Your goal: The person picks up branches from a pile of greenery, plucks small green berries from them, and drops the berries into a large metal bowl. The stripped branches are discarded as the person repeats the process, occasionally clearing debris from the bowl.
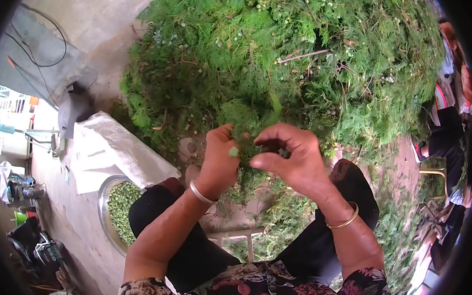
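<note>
A large heap of green conifer sprigs with small pale cones fills the upper middle. My left hand, with a pale bangle at its wrist, is closed on a green sprig that stands out above the fingers against the heap. Just right of it, my right hand has its thumb and forefinger apart in a curve; something small and dark shows inside the curled fingers, too unclear to name. At my left knee sits a metal bowl with many small green cones in it.
A white sack lies beside the bowl. Black cables and a grey covered object are at the upper left. Other people's legs show at the right edge. Loose sprigs cover ground between my knees.
</note>
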Tool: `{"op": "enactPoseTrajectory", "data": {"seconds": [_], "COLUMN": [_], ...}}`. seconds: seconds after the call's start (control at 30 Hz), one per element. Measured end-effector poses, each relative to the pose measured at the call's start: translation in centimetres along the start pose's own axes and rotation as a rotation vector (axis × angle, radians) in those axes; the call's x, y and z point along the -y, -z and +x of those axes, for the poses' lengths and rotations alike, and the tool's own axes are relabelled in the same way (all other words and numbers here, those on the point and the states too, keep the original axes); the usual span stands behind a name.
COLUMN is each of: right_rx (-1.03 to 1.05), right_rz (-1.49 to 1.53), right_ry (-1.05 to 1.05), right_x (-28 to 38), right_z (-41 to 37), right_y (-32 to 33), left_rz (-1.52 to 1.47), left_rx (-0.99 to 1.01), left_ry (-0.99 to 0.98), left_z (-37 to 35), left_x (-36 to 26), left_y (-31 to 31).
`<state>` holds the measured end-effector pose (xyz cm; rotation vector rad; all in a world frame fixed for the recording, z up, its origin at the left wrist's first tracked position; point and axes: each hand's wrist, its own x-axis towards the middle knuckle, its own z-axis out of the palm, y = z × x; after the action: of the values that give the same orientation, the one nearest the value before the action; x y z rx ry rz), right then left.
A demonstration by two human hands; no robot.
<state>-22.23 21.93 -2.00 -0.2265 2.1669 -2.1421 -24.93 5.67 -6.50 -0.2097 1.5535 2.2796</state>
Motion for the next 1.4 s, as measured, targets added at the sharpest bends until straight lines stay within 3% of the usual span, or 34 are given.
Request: {"op": "enactPoseTrajectory", "data": {"seconds": [0.07,0.13,0.2,0.27,0.33,0.37,0.43,0.57,0.63,0.7,0.77,0.83,1.0,1.07,1.13,1.33,1.4], "right_rx": [-0.01,0.009,0.064,0.016,-0.037,-0.115,-0.201,-0.186,-0.166,-0.144,-0.071,-0.076,-0.079,-0.174,-0.167,-0.091,-0.211], "right_rz": [-0.271,-0.349,-0.376,-0.325,-0.277,-0.196,-0.067,-0.038,-0.059,-0.081,-0.053,0.016,0.158,0.372,0.369,0.551,0.338], "right_ry": [0.014,-0.022,0.111,0.053,-0.012,0.051,0.059,-0.027,-0.039,-0.05,-0.227,-0.286,-0.445,-0.56,-0.515,-0.444,-0.419], "right_x": [-0.2,-0.1,-0.5,-0.3,-0.6,-0.9,-1.0,-1.2,-1.7,-1.8,-0.9,-0.8,0.1,0.5,0.4,0.7,0.9], "right_z": [-0.3,-0.4,-0.4,-0.4,-0.4,-0.1,0.2,0.4,0.3,0.2,0.1,0.0,-0.2,-0.2,-0.2,-0.1,-0.3], "right_y": [-0.8,-0.7,-0.5,-0.6,-0.8,-0.9,-0.7,0.1,0.6,1.1,1.5,1.4,1.7,1.9,2.2,3.1,3.0], "left_rz": [0.122,0.916,0.913,0.911,0.22,0.218,-0.379,-0.243,0.182,0.305,0.432,0.567,0.485,0.5,0.309,0.107,0.087], "left_rx": [-0.008,0.054,-0.015,-0.081,0.108,0.113,0.117,0.023,0.182,0.217,0.257,0.224,0.253,0.269,0.236,0.174,0.095], "left_ry": [-0.003,-0.322,-0.338,-0.351,0.176,0.184,0.214,0.158,0.003,-0.001,-0.001,-0.133,-0.129,-0.144,-0.02,0.006,0.047], "left_z": [0.0,-0.3,-0.7,-1.3,-1.6,-1.8,-2.2,-2.4,-2.1,-2.0,-2.1,-2.1,-2.5,-2.5,-2.6,-1.9,-2.2], "left_x": [1.0,1.1,0.9,-0.2,-1.8,-2.2,-2.7,-2.9,-2.8,-2.9,-2.7,-2.3,-2.4,-2.6,-2.7,-1.7,-1.4], "left_y": [0.4,0.8,-0.2,-0.9,-1.2,-1.8,-3.2,-3.5,-2.5,-2.0,-1.9,-2.0,-2.2,-2.3,-2.4,-1.3,-1.3]}}
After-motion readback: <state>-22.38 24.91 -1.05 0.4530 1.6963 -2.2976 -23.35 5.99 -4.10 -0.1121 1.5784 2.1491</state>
